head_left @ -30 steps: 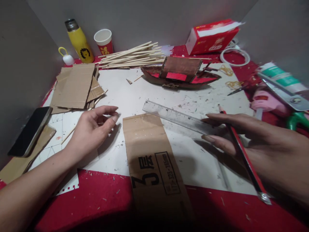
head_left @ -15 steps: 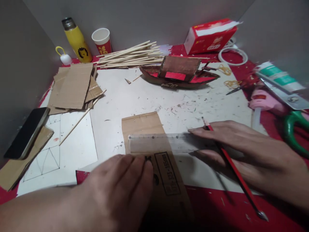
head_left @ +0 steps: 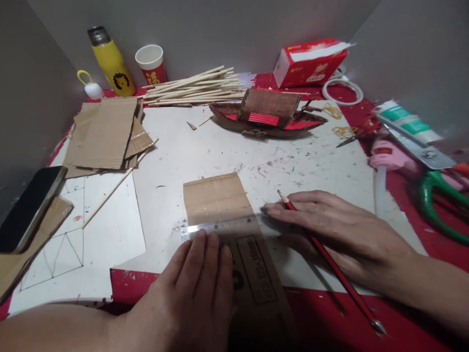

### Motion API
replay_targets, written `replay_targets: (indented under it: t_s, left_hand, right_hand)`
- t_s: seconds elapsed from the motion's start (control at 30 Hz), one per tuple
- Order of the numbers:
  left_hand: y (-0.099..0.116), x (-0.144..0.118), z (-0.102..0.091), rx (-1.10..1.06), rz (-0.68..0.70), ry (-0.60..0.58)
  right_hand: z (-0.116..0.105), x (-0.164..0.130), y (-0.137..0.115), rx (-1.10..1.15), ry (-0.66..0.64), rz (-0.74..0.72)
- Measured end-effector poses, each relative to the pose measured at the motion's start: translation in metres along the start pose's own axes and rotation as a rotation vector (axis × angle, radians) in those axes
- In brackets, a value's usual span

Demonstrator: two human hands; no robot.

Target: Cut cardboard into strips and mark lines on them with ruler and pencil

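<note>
The cardboard strip [head_left: 223,215] is matt brown corrugated board with black print, and the ruler [head_left: 227,227] across it is clear, slightly scuffed plastic. The pencil [head_left: 330,264] has glossy red lacquer. The desk [head_left: 234,151] carries dull white paper speckled with scraps over red cloth.

At twelve o'clock a model boat [head_left: 266,115] sits on the worktop [head_left: 220,151], with a bundle of wooden sticks [head_left: 194,88] just behind it. A yellow flask [head_left: 109,63] and a paper cup [head_left: 150,63] stand at eleven. Torn cardboard sheets [head_left: 102,134] lie at ten, a phone [head_left: 27,208] at nine. A red tissue box [head_left: 311,61] sits at one, green-handled scissors [head_left: 439,195] at three.
</note>
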State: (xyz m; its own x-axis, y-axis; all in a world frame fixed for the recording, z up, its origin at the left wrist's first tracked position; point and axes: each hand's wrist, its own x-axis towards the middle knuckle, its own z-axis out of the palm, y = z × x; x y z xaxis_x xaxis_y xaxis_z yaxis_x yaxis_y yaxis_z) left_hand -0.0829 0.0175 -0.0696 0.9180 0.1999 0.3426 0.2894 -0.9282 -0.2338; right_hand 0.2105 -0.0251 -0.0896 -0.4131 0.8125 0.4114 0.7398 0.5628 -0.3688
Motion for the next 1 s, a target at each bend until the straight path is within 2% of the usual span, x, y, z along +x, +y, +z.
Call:
replay_targets:
  t_s: [0.13,0.43,0.7,1.0]
  left_hand:
    - [-0.0001,0.0004,0.0006,-0.026,-0.012,-0.02]
    - [0.0016,-0.0005,0.0045,-0.05,-0.035,-0.046]
    - [0.0021,-0.0023,0.0055,-0.047,-0.048,-0.071]
    - [-0.0007,-0.0046,0.0099,-0.105,-0.055,-0.125]
  right_hand:
    - [0.0007,-0.0028,0.0027,0.018,-0.014,0.001]
    - [0.0019,-0.0027,0.0031,0.035,0.032,0.056]
    - [0.0029,0.0035,0.0016,0.004,0.071,0.043]
    - [0.0031,0.0029,0.0063,-0.038,0.048,0.037]
